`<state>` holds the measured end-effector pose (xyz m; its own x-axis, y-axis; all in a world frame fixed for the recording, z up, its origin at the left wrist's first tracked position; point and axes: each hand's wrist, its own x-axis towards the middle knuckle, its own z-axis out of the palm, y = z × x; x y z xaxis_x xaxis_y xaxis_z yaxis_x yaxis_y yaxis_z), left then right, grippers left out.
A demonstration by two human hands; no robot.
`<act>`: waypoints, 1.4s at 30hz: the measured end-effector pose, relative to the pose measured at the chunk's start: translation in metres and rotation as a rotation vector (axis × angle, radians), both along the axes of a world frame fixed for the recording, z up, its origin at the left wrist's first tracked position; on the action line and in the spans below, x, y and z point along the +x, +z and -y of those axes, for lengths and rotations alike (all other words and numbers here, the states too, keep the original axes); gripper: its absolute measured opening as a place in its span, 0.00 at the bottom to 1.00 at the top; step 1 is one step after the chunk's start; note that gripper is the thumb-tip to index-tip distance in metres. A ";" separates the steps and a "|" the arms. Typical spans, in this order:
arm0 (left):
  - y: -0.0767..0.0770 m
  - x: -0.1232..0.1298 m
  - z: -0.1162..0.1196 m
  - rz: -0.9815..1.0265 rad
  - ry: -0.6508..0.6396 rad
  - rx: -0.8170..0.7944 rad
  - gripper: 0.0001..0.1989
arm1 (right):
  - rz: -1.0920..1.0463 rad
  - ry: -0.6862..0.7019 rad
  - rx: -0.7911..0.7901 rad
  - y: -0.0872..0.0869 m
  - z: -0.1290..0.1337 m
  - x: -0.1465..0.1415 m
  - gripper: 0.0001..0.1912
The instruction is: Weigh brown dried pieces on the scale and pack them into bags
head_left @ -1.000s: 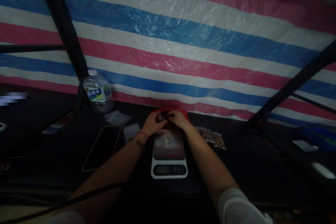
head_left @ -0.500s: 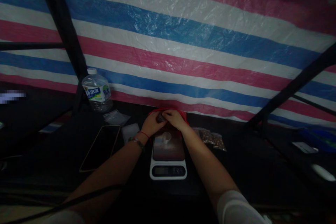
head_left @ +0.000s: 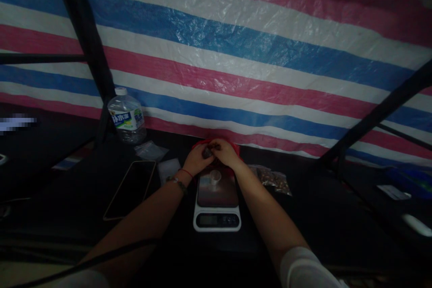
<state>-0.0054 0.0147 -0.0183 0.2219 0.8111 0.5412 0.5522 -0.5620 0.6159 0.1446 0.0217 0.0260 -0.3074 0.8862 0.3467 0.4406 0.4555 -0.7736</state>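
My left hand (head_left: 196, 159) is closed around a small dark brown clump (head_left: 207, 152), over a red bag (head_left: 236, 147) behind the scale. Beside it, my right hand (head_left: 225, 153) has its fingers curled over more dark brown pieces; its grip is partly hidden. Just in front of both hands stands a white kitchen scale (head_left: 217, 224) with a small clear cup (head_left: 215, 177) on its plate. To the right of my right wrist lie small clear bags of brown pieces (head_left: 281, 183).
A phone (head_left: 131, 189) lies left of the scale, near clear plastic bags (head_left: 150, 151) and a large clear bottle (head_left: 127, 119). Dark frame bars slope at both sides. A striped sheet (head_left: 236, 67) hangs behind the black table.
My right hand's fingers have shifted over the red bag, and more dark brown pieces now show under them. My left hand stays around its clump. The view has moved slightly.
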 end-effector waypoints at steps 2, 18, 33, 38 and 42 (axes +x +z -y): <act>-0.001 0.000 -0.001 0.002 -0.002 0.002 0.21 | 0.004 0.008 0.007 0.002 0.002 0.000 0.16; 0.002 0.000 0.003 0.038 0.025 -0.010 0.25 | -0.230 0.121 -0.145 0.000 0.000 0.006 0.23; -0.003 -0.002 -0.001 0.129 0.063 -0.015 0.21 | 0.562 0.132 0.064 -0.028 -0.006 0.005 0.21; -0.002 -0.003 0.000 0.077 0.029 -0.057 0.19 | 0.558 0.178 -0.026 -0.018 -0.007 0.012 0.19; 0.000 -0.004 0.001 0.056 0.037 -0.076 0.18 | 0.646 0.023 -0.111 -0.006 -0.005 0.027 0.18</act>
